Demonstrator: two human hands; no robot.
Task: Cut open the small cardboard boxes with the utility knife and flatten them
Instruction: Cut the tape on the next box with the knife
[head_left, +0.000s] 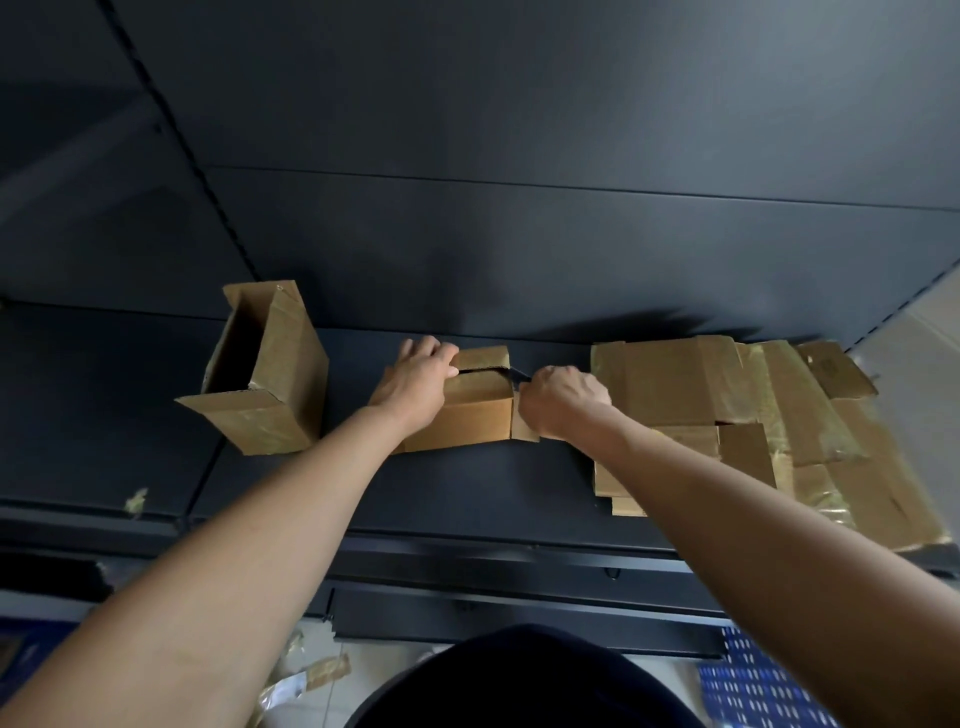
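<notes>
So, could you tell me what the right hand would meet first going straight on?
Likely the small brown cardboard box, its dark utility knife at the top slit; then the left hand.

place: shop or stockroom | evidence: dark metal display shelf (467, 499), slotted upright (171, 130), plain back panel (519, 104) | also: flattened cardboard (727, 395) piled on shelf, tape scraps (324, 670) on tiled floor (395, 636)

No writing, label, brand or number can be read; the cardboard boxes (467, 415) and the flattened pieces (675, 384) show only blurred brown faces.
</notes>
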